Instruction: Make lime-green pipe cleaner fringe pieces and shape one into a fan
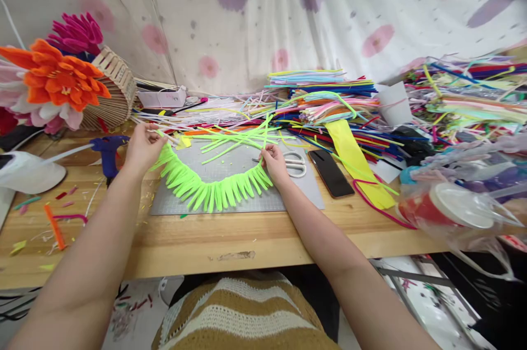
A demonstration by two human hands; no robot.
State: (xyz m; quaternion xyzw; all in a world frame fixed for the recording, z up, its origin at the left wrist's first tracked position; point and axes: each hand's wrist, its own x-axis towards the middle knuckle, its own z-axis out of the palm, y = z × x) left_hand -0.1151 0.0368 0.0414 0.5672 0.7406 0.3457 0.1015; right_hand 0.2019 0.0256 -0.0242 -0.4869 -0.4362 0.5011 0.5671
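A neon green pipe-cleaner fringe (214,193) hangs in a sagging curve between my hands, its many loops fanning downward over a grey cutting mat (164,204). My left hand (144,146) pinches its left end. At the other end, my right hand (273,162) grips it between thumb and fingers. Loose green pipe cleaners (234,140) lie crisscrossed on the mat just behind the fringe. Beside my right hand rest scissors with white handles (296,164), their blades partly hidden by the hand.
A blue glue gun (107,155) stands left, near orange pipe-cleaner flowers (66,81) in a wooden basket (113,89). Right of the mat lie a black phone (331,173) and a yellow strip (362,168). Pipe-cleaner bundles (325,97) line the back; a bagged cup (461,204) sits right.
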